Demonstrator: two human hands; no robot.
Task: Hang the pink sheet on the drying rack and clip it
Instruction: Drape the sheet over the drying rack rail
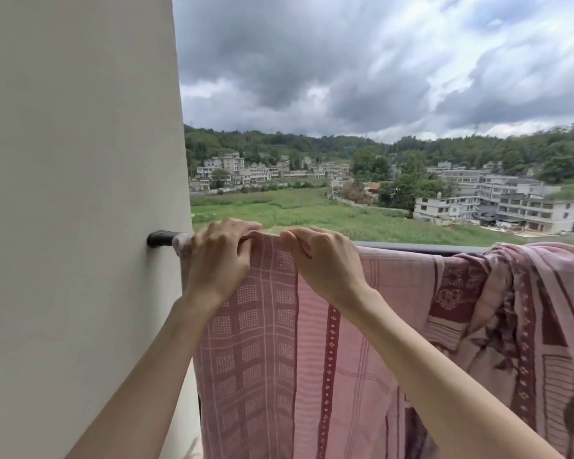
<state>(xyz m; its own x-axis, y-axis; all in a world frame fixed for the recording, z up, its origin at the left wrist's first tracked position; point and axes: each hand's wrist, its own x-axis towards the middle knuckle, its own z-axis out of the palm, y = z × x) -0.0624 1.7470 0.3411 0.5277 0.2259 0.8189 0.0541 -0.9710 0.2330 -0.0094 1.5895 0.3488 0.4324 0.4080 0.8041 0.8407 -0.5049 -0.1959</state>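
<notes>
Head view. A dark horizontal rail [421,248] runs from a black end fitting [159,239] on the pale wall [80,193] at the left toward the right edge of the picture. The pink sheet [345,359] is draped over this rail and hangs down its near side. Its left portion lies fairly flat, showing a checked band of dotted squares and a dark red stripe of small diamonds. Its right portion is bunched in heavy folds over the rail, with darker maroon patterning.

The left hand [219,260] is at the sheet's left end, close to the wall fitting. Its fingers are curled over the top of the rail and grip the fabric edge there. The right hand [322,260] is just beside it, to the right — its fingers are likewise curled, pinching the sheet's top fold at the rail. The two hands nearly touch at the fingertips. Both forearms rise from the bottom of the picture, and the right forearm crosses in front of the hanging cloth.

Beyond the rail lie a green field [279,210], clusters of pale multi-storey buildings [511,207], wooded hills [478,150] and a heavy grey cloud cover [345,61].
</notes>
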